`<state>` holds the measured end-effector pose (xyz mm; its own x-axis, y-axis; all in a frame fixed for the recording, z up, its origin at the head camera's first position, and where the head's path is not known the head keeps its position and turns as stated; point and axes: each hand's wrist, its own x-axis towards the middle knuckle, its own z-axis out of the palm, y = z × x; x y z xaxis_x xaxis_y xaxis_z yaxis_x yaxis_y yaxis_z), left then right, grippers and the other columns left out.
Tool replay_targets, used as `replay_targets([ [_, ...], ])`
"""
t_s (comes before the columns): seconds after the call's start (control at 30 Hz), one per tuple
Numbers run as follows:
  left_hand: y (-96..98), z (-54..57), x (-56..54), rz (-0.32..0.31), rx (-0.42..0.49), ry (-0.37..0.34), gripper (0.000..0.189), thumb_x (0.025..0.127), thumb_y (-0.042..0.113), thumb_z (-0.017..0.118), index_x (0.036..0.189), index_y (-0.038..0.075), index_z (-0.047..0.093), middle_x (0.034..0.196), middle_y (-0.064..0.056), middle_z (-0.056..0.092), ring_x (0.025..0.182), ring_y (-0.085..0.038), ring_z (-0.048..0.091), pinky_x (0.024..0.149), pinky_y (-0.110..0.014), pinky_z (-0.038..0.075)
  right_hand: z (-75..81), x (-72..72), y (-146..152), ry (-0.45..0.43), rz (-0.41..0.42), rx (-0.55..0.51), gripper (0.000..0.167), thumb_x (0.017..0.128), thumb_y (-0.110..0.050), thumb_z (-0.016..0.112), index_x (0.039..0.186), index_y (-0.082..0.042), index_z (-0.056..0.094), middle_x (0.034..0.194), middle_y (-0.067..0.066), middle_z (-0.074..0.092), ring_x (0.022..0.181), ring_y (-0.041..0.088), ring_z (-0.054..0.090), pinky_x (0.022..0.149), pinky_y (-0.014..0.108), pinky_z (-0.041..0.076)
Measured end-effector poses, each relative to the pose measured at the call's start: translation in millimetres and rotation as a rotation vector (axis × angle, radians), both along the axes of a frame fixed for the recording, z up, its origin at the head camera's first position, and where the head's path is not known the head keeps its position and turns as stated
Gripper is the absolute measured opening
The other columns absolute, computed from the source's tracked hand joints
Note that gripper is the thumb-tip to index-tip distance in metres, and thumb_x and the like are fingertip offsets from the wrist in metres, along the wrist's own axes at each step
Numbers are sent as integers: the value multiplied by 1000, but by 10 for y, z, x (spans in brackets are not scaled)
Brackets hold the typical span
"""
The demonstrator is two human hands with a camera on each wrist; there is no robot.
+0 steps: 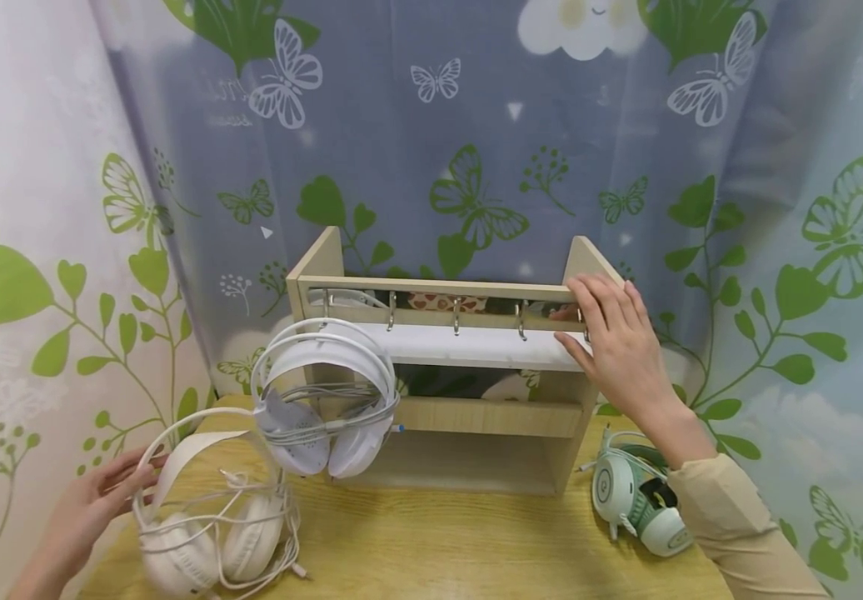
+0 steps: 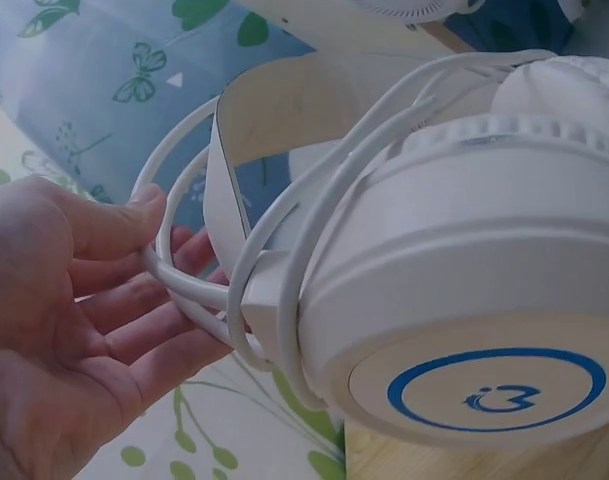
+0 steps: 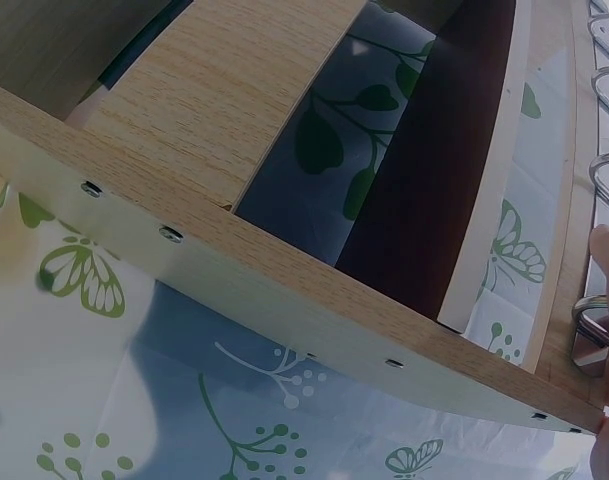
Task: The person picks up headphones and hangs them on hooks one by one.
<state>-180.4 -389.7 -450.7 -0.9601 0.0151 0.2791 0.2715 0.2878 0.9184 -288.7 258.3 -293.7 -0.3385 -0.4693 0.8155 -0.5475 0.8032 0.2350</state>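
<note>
My left hand [image 1: 94, 508] holds a pair of white over-ear headphones [image 1: 184, 550] by the thin tubes of their headband. In the left wrist view, the thumb and fingers [image 2: 149, 345] are around those tubes beside a white ear cup [image 2: 464, 300]. A loose white cable [image 1: 289, 533] is wound about the cups. My right hand [image 1: 619, 342] rests on the upper right corner of a wooden shelf [image 1: 491, 418], fingers over the top rail and thumb across its front. Only a bit of that hand shows in the right wrist view, near a metal hook [image 3: 592, 320].
Another white pair of headphones [image 1: 356, 450], cable wrapped round it, hangs at the rail's left end. Several metal hooks [image 1: 456, 317] line the rail. Mint-green headphones [image 1: 615, 492] lie right of the shelf on the wooden table [image 1: 431, 542]. Patterned curtains [image 1: 371, 125] surround it.
</note>
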Motion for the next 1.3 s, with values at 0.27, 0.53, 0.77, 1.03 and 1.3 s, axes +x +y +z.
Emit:
replay_targets([
  [0.27,-73,9,68,-30,29,28,45,105,-1,49,128,36,62,116,21,71,98,3,69,73,-21,59,8,6,-2,-10,3,-2,68,107,-53,38,151,-1,41,145,23,47,136,42,42,116,59,27],
  [0.53,-178,52,183,-11,1,0,45,106,1,48,128,39,59,116,23,70,96,2,70,74,-21,59,7,0,-10,-6,1,-4,69,106,-55,37,151,-2,42,144,22,47,135,41,43,117,58,27],
  [0.77,-233,141,236,61,-250,-30,47,109,10,46,152,-6,36,116,34,61,96,6,66,72,-18,57,11,6,-12,-3,5,-8,69,106,-54,38,151,-2,42,145,22,47,136,41,42,118,57,26],
  [1.03,-208,276,306,58,-239,-5,45,109,10,45,153,4,41,117,33,61,96,4,67,72,-18,57,8,-5,-1,-7,-5,2,69,107,-54,38,151,-1,41,146,23,46,137,41,41,119,57,24],
  [1.3,-173,429,383,28,-122,49,39,107,4,46,138,24,61,118,26,67,96,1,68,72,-18,58,5,-1,-8,-8,0,0,69,107,-53,39,151,0,41,146,23,46,137,41,41,121,56,22],
])
